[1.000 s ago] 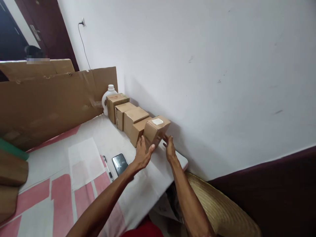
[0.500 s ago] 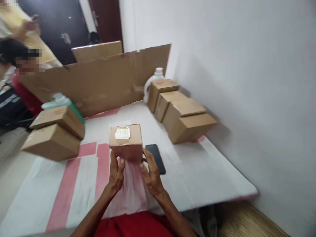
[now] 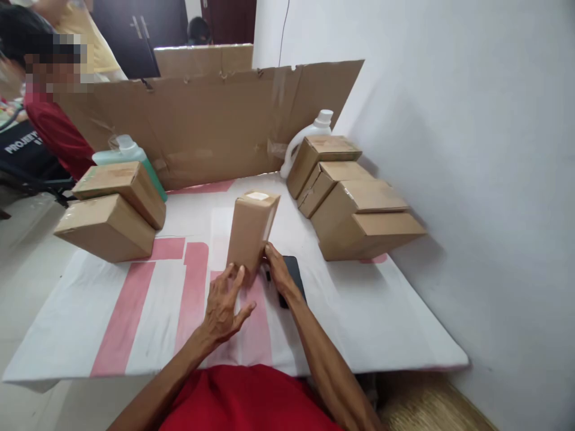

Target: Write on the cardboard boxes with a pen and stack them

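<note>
A small brown cardboard box (image 3: pixel 248 230) stands tilted in front of me, with a white label (image 3: pixel 257 196) on its top face. At its lower right edge my right hand (image 3: pixel 280 274) grips it, with some fingers hidden behind the box. My left hand (image 3: pixel 223 306) has its fingers spread, the fingertips against the box's lower front and the thumb out to the side. Partly beneath my right wrist lies a black phone (image 3: pixel 294 274). A small dark object (image 3: pixel 268 275) shows between the box and the phone, too small to name.
Several cardboard boxes (image 3: pixel 354 239) stand on the right by the wall, with a white jug (image 3: pixel 299 140) behind. Two boxes (image 3: pixel 105 230) and a green-tinted jug (image 3: pixel 128 149) stand left. A cardboard sheet (image 3: pixel 215 129) borders the table's far side; a person in red (image 3: pixel 58 129) sits beyond.
The box has turned from lying level between both hands to standing tilted on end. My left hand has loosened and spread its fingers. The camera view has shifted.
</note>
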`<action>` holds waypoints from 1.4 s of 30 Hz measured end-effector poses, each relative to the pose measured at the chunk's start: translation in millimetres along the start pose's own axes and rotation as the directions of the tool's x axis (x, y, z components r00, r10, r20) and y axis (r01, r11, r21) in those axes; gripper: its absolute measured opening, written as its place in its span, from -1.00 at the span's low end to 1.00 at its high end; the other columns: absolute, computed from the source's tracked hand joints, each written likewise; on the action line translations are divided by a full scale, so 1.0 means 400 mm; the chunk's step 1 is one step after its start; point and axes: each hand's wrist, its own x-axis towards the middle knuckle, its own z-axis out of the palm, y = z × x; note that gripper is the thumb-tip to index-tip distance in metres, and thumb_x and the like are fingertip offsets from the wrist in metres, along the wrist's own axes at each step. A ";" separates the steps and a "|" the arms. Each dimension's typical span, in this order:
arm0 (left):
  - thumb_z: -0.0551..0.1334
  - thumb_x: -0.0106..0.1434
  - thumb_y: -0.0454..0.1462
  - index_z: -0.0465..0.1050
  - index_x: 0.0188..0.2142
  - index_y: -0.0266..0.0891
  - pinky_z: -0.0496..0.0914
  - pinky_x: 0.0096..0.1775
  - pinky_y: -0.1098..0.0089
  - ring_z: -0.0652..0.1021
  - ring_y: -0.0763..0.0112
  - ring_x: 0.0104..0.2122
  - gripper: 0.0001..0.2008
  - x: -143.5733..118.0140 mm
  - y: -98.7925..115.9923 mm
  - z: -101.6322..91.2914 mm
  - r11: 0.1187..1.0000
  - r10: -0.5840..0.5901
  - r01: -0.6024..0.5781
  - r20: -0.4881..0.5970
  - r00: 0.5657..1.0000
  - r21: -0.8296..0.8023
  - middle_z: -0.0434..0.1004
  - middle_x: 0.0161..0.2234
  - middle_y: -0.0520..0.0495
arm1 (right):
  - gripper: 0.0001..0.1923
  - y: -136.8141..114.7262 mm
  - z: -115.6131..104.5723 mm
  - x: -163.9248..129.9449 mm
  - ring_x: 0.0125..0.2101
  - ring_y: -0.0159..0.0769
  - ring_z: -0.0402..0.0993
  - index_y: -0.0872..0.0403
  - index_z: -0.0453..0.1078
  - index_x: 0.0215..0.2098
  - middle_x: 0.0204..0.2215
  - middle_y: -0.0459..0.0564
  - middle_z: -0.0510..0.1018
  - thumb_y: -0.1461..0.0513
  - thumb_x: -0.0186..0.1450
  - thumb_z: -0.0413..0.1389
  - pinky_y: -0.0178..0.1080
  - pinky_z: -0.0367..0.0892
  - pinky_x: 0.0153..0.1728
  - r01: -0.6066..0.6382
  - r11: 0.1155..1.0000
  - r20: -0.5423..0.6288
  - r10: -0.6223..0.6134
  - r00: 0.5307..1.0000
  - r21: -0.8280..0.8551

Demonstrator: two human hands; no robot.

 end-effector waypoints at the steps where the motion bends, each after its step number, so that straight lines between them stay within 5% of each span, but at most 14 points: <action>1: 0.20 0.46 -0.05 -0.05 0.52 -0.19 0.30 0.19 0.06 0.40 -0.06 0.30 -0.23 0.004 0.012 -0.009 0.996 0.066 -0.066 0.002 0.998 0.058 0.22 0.39 -0.44 | -0.25 0.000 -0.012 0.010 -0.01 -0.11 0.55 0.03 0.46 0.07 0.06 0.10 0.62 -0.35 0.37 -0.11 -0.09 0.47 0.02 -0.027 0.999 0.036 0.026 0.999 0.021; 7: 0.19 0.44 -0.11 0.14 0.46 -0.25 0.25 0.10 0.11 0.55 -0.01 0.12 -0.33 0.054 0.047 -0.071 0.965 0.180 -0.177 0.001 0.984 0.192 0.48 0.27 -0.36 | -0.36 0.006 -0.017 0.025 -0.30 -0.23 0.50 0.07 0.50 -0.13 -0.26 0.00 0.64 -0.29 0.21 0.17 -0.22 0.42 -0.29 -0.194 0.974 0.181 0.171 0.968 0.114; 12: 0.26 0.37 -0.06 0.14 0.45 -0.26 0.15 0.21 -0.01 0.40 -0.17 0.30 -0.26 0.094 0.005 -0.092 0.987 0.106 -0.108 0.030 0.994 0.119 0.53 0.21 -0.35 | -0.47 0.005 0.023 0.015 -0.32 -0.26 0.48 0.03 0.44 -0.12 -0.30 -0.06 0.59 -0.20 0.22 0.23 -0.25 0.36 -0.33 -0.280 0.947 0.083 0.269 0.959 0.158; 16: 0.31 0.33 -0.08 -0.05 0.50 -0.24 0.17 0.29 -0.06 0.28 -0.16 0.39 -0.11 0.110 -0.047 -0.082 0.985 0.173 -0.174 0.106 0.979 -0.004 0.39 0.31 -0.37 | -0.43 -0.009 0.030 -0.031 -0.15 -0.19 0.55 -0.01 0.44 -0.07 -0.10 0.02 0.63 -0.27 0.30 0.12 -0.21 0.42 -0.21 -0.288 0.929 0.030 0.289 0.957 0.233; 20: 0.27 0.40 -0.09 -0.20 0.54 -0.21 0.18 0.37 -0.08 0.17 -0.11 0.45 -0.09 0.140 -0.102 -0.080 0.955 0.292 -0.277 0.173 0.941 -0.106 0.18 0.43 -0.38 | -0.40 -0.015 0.023 -0.091 0.04 -0.10 0.55 -0.06 0.51 -0.01 0.02 0.03 0.64 -0.30 0.28 0.16 -0.17 0.43 -0.09 -0.302 0.864 0.109 0.283 0.953 0.403; 27: 0.06 0.55 -0.13 -0.12 0.53 -0.14 0.16 0.39 -0.08 0.18 -0.01 0.44 -0.34 0.244 -0.085 -0.187 0.954 0.300 -0.284 0.243 0.922 -0.100 0.12 0.46 -0.31 | -0.37 -0.077 -0.028 -0.091 0.01 -0.07 0.55 0.00 0.65 -0.16 -0.09 0.03 0.70 -0.33 0.25 0.16 -0.12 0.39 0.04 -0.157 0.798 0.080 0.136 0.987 0.582; 34: -0.08 0.59 -0.11 0.31 0.38 -0.27 0.36 0.17 0.10 0.46 0.11 0.13 -0.48 0.318 -0.020 -0.262 0.982 0.188 -0.189 0.057 0.981 0.014 0.50 0.16 -0.28 | -0.24 -0.191 -0.050 -0.094 0.10 0.03 0.50 -0.05 0.51 0.06 0.09 0.08 0.60 -0.39 0.29 -0.03 -0.02 0.45 0.03 -0.005 0.896 -0.010 0.011 1.000 0.445; 38: -0.10 0.58 -0.02 0.45 0.27 -0.23 0.42 -0.05 0.26 0.53 0.23 -0.13 -0.45 0.328 -0.018 -0.266 1.000 0.021 -0.021 -0.045 0.999 -0.008 0.56 -0.12 -0.17 | -0.19 -0.213 -0.039 -0.099 0.16 0.03 0.43 -0.12 0.36 0.29 0.20 0.04 0.50 -0.28 0.19 0.25 -0.04 0.43 0.09 0.092 0.939 0.050 -0.115 0.992 0.332; 42: -0.11 0.58 0.01 0.57 0.05 -0.25 0.39 -0.13 0.31 0.51 0.27 -0.23 -0.44 0.319 -0.030 -0.258 0.997 -0.058 0.052 -0.109 0.992 -0.061 0.55 -0.23 -0.13 | -0.23 -0.206 -0.024 -0.091 0.11 -0.06 0.44 -0.11 0.35 0.31 0.19 0.04 0.47 -0.03 0.18 0.39 -0.07 0.43 0.09 0.040 0.957 0.136 -0.083 0.987 0.289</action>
